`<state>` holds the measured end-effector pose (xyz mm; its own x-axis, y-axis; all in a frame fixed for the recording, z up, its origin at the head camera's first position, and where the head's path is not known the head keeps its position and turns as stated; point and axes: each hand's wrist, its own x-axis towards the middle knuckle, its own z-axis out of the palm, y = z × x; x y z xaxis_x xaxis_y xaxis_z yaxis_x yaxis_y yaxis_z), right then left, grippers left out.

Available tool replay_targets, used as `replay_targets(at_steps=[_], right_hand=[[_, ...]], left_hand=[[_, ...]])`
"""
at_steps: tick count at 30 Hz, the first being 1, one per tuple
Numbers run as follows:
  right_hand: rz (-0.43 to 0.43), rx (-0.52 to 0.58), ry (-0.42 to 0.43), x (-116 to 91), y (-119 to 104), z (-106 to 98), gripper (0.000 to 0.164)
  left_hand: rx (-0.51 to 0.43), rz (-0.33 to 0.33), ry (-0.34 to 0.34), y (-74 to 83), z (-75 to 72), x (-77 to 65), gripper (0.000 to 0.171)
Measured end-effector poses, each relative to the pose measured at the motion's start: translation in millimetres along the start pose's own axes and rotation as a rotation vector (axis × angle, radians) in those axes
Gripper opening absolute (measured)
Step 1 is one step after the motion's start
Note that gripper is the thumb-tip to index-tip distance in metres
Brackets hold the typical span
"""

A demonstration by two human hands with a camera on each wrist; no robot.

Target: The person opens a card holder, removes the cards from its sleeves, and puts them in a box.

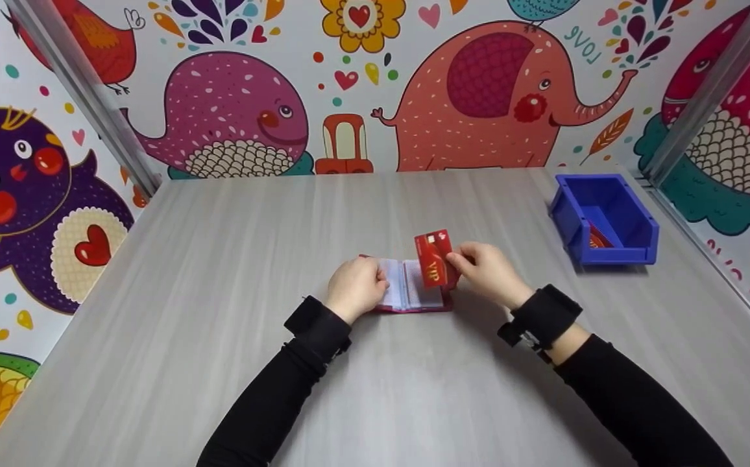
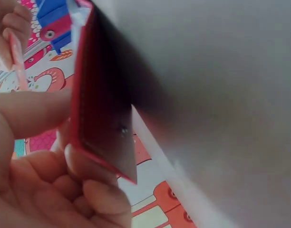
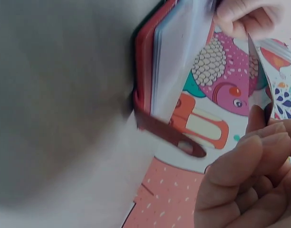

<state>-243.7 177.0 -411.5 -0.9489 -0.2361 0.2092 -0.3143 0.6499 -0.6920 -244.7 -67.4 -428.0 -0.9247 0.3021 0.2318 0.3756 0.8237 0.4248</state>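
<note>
Pale surface, centre frame: I note left fingers curled round the card holder, presumably to spread it; right fingers pinch a red card edgewise, apparently for control.

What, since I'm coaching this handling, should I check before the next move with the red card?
1. Left hand grips the card holder: ok.
2. Holder open, pages showing: ok.
3. Right hand pinches the red VIP card: ok.
4. Card seated in the holder: not ok, held up outside it.
5. Strap unfastened: ok.
6. A pocket free for the card: cannot tell.
</note>
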Motion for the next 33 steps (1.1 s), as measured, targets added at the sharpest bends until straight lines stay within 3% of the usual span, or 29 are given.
replay_targets(at_steps=[4, 13, 24, 33], right_hand=[[-0.002, -0.017, 0.022, -1.0, 7.3, -10.0, 0.031], [0.056, -0.009, 0.029, -5.8, 19.7, -36.8, 0.031], [0.159, -0.081, 0.071, -21.1, 45.8, -86.9, 0.037], [0.297, -0.059, 0.096, -28.1, 71.3, -123.8, 0.048]], left_hand=[[0.017, -0.020, -0.013, -1.2, 0.5, -1.5, 0.010], [0.079, -0.034, -0.072, -1.3, -2.2, -1.6, 0.023], [0.110, -0.145, -0.122, -5.0, -4.4, -3.4, 0.042], [0.122, -0.191, -0.146, -5.9, -4.1, -1.5, 0.025]])
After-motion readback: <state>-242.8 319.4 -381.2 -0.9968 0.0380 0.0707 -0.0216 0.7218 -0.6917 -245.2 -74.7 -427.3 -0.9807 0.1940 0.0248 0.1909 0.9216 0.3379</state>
